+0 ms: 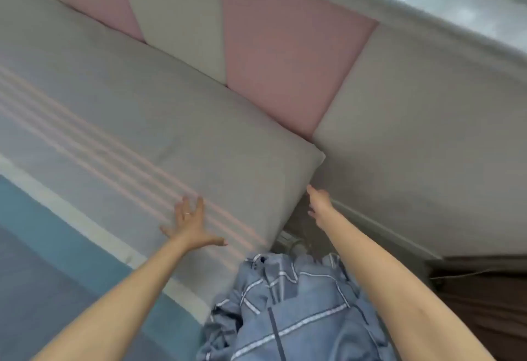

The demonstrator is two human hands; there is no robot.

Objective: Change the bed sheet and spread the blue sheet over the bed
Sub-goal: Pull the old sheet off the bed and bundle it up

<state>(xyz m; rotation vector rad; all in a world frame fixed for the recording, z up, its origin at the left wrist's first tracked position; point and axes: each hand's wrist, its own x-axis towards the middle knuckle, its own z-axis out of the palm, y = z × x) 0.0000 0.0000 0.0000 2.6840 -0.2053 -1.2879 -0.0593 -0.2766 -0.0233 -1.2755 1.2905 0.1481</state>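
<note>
Both your hands are out near the bed's corner, well apart. Your left hand (189, 225) lies flat on the striped sheet (142, 138), fingers splayed. Your right hand (319, 203) reaches with fingers stretched into the narrow gap between the mattress corner (315, 155) and the grey panel (413, 132); blur hides whether it touches either. The blue sheet (291, 312) is bunched between your forearms at the bed's edge, nearer you than both hands. Dark floor (484, 318) shows to its right.

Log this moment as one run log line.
left hand flat on striped sheet | right hand at mattress corner by wall panel, grip unclear | blue sheet bunched near edge, not spread
</note>
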